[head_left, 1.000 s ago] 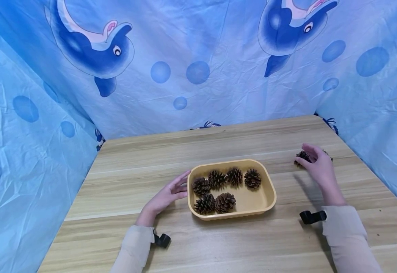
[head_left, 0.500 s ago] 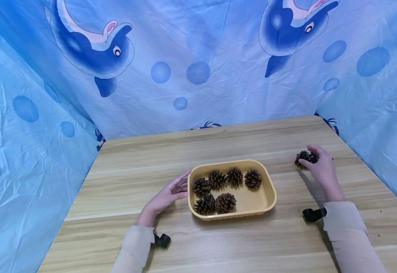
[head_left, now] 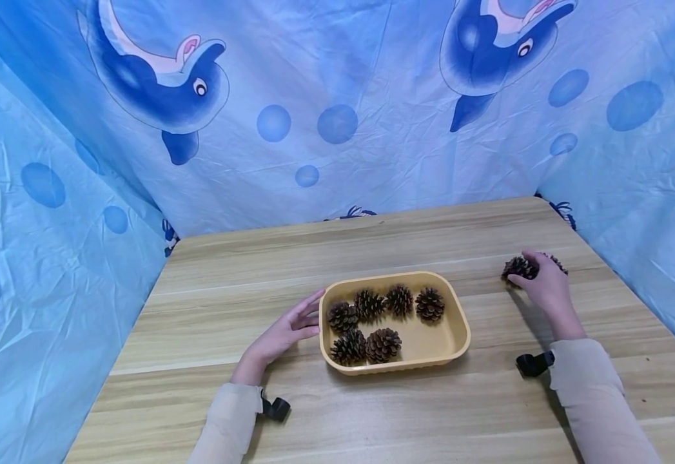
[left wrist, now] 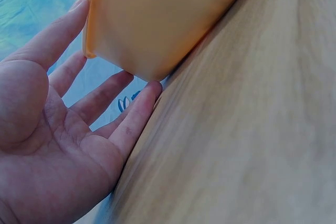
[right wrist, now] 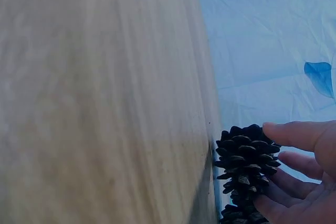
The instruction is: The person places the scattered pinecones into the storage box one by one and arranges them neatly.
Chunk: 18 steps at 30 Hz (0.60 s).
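Straight fingers of my left hand (head_left: 282,335) rest against the left end of a yellow plastic tub (head_left: 459,345); in the left wrist view the fingertips touch the tub wall (left wrist: 152,24). Several brown pine cones (head_left: 383,345) lie inside it. At the right of the table my right hand (head_left: 548,287) holds a pine cone (head_left: 517,267) between thumb and fingers, close to the tabletop. Another pine cone (head_left: 557,263) shows partly behind that hand. The right wrist view has the held pine cone (right wrist: 244,153) at the fingertips, with part of another pine cone (right wrist: 241,216) below.
The wood-grain table (head_left: 227,264) ends at a blue dolphin-print cloth (head_left: 383,167) behind and at the sides. Bare tabletop lies between the tub and my right hand. A black wrist mount (head_left: 534,365) sits on each cuff.
My right hand has shifted slightly right and closed in around the pine cone; the cone behind it shows again. The left hand and tub have stayed in place.
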Each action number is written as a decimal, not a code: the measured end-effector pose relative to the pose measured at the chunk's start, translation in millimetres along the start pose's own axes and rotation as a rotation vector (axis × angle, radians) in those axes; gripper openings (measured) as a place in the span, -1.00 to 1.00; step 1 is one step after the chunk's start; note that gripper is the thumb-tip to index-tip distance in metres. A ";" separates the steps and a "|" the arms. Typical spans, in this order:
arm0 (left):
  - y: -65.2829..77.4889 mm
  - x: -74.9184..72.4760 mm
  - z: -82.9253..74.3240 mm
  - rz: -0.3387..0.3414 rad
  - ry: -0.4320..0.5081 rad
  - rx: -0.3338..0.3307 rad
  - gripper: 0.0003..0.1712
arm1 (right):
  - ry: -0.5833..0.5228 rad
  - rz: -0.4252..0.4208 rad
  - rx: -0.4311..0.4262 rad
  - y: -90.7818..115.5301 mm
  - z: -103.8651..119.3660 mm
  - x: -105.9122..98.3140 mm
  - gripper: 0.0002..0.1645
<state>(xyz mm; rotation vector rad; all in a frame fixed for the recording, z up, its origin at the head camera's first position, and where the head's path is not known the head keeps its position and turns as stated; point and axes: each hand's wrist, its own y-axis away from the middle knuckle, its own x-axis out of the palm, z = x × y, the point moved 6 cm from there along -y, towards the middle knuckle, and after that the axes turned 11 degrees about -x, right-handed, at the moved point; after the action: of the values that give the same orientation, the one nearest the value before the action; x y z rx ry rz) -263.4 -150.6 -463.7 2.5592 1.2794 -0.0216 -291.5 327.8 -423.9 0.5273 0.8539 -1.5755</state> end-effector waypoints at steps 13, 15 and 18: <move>0.6 0.2 0.4 -0.003 -0.002 -0.004 -0.10 | 0.039 0.035 -0.015 -1.2 -1.7 4.7 -0.26; 0.4 0.2 0.6 -0.003 0.000 -0.004 -0.10 | 0.035 0.044 -0.003 -1.2 -2.3 5.1 -0.25; 0.0 0.3 0.6 -0.003 0.000 -0.003 -0.09 | 0.034 0.074 0.025 -0.7 -4.1 6.8 -0.22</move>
<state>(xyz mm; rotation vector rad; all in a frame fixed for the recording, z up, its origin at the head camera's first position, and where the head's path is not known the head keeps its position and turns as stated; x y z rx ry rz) -263.2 -150.5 -464.3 2.5546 1.2826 -0.0202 -294.0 326.6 -431.3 0.5985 0.8316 -1.5154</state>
